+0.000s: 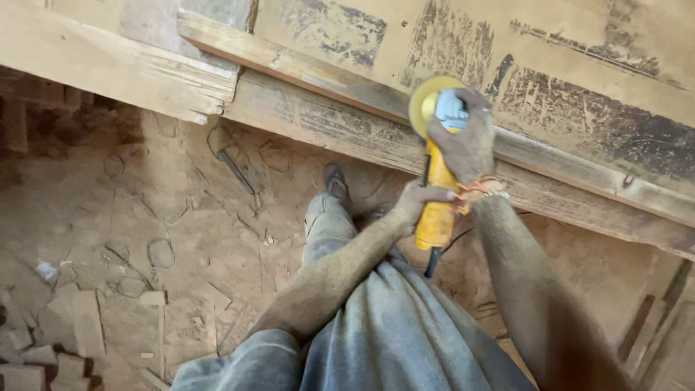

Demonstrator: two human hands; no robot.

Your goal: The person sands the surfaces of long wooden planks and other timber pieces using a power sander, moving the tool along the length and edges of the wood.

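Yellow grinder (pixel 436 195) with pale blue head; tan door (pixel 579 94) at one o'clock, streaked black; reddish-brown dirt floor (pixel 181 217); grey trousers (pixel 391 326).

Both hands (pixel 445 170) on yellow angle grinder (pixel 436 170) against dusty wooden beam (pixel 326 127).

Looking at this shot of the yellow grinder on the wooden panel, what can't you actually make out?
Head view only:
- Where the disc of the grinder meets the wooden panel: covered by the right hand.
- Grinder's grip: wrapped by the left hand.
- Its cord's path: hidden behind the grey clothing.
- Panel's full extent: cut by the top and right edges.
- Small scraps on the dirt floor: too small.
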